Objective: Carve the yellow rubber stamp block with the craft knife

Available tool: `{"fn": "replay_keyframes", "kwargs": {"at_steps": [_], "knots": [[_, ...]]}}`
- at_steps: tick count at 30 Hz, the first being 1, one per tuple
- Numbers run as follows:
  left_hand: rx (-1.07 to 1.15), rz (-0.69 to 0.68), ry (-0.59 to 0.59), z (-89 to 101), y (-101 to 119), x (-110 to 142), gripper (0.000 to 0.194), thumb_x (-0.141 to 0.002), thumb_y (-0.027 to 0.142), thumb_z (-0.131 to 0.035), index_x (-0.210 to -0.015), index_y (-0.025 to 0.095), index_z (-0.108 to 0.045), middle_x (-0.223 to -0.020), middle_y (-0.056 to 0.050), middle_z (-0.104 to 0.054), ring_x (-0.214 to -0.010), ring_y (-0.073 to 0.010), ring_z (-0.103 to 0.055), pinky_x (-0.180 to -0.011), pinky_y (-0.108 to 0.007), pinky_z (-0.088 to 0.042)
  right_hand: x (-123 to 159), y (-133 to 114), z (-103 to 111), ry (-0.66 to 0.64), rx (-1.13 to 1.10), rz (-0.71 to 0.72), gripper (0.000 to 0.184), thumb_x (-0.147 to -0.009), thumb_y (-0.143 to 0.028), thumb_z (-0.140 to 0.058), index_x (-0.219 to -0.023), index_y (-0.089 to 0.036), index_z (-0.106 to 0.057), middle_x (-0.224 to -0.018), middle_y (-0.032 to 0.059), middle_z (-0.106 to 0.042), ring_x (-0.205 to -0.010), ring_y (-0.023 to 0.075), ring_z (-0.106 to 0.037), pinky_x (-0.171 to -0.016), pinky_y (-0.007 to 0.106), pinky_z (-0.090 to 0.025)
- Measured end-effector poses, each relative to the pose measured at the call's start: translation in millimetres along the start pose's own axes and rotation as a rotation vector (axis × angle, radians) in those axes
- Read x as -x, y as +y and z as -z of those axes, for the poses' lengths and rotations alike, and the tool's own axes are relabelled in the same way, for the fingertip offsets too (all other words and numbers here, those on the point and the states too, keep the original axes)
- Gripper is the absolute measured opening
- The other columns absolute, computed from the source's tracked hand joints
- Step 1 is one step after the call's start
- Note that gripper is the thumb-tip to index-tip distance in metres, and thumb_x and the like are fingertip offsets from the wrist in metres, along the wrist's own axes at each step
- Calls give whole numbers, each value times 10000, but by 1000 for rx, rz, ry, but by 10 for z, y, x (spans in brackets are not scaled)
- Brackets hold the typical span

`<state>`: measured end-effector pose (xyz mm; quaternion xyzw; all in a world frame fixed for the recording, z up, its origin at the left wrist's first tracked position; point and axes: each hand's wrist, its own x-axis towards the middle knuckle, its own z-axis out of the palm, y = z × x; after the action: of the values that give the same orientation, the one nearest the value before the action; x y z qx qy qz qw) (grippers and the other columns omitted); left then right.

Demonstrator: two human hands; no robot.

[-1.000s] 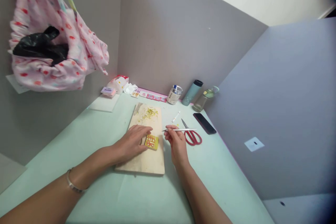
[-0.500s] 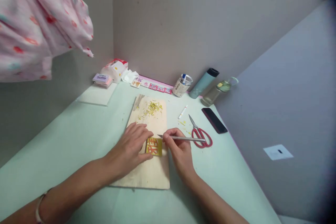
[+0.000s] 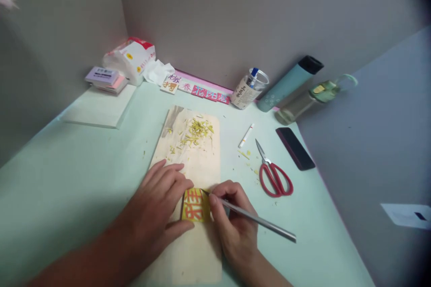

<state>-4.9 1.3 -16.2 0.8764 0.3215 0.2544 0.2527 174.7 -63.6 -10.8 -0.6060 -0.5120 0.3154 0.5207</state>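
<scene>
A yellow carving block point(image 3: 192, 210) with a red character on its face lies flat on the wooden board point(image 3: 202, 255). My left hand point(image 3: 163, 202) rests on the board and grips the block, index finger at its far edge and thumb at its near edge. Pinched like a pen in my right hand point(image 3: 235, 219) is a slim metal craft knife point(image 3: 266, 224). Its pointed tip meets the block's upper right part. Yellow shavings point(image 3: 198, 130) are scattered over the far half of the board.
Right of the board lie red-handled scissors point(image 3: 274, 179), a white pen-like stick point(image 3: 246, 136) and a phone point(image 3: 295, 149). Behind stand a plastic cup point(image 3: 249, 89), a blue tumbler point(image 3: 289, 83) and a water bottle point(image 3: 306, 101). Carved blocks point(image 3: 205, 93), tissues point(image 3: 129, 60) and a white pad point(image 3: 97, 107) sit back left.
The view has moved closer to the table, and the hanging pink cloth has nearly left it. The knife tip has come down from beyond the block's far edge onto its face.
</scene>
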Motion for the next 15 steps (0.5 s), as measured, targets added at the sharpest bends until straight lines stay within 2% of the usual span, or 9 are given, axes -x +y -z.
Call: {"fn": "replay_keyframes", "kwargs": {"at_steps": [4, 15], "knots": [[11, -8, 30, -12, 3, 1, 440, -784, 119, -702, -1155, 221, -487, -1104, -34, -592, -1300, -275, -460, -1219, -508, -191, 48, 53, -24, -15, -3, -13, 105, -984, -249, -568, -881, -227, -559, -797, 8, -592, -673, 144, -540, -583, 255, -425], [4, 42, -40, 14, 13, -23, 413, -768, 131, -726, -1092, 234, -491, -1078, -17, -587, -1300, -271, -451, -1225, -485, -154, -9, -2, -23, -44, 18, 63, 105, -983, -170, -539, -908, -242, -555, -827, 7, -606, -728, 141, -559, -618, 248, -432]]}}
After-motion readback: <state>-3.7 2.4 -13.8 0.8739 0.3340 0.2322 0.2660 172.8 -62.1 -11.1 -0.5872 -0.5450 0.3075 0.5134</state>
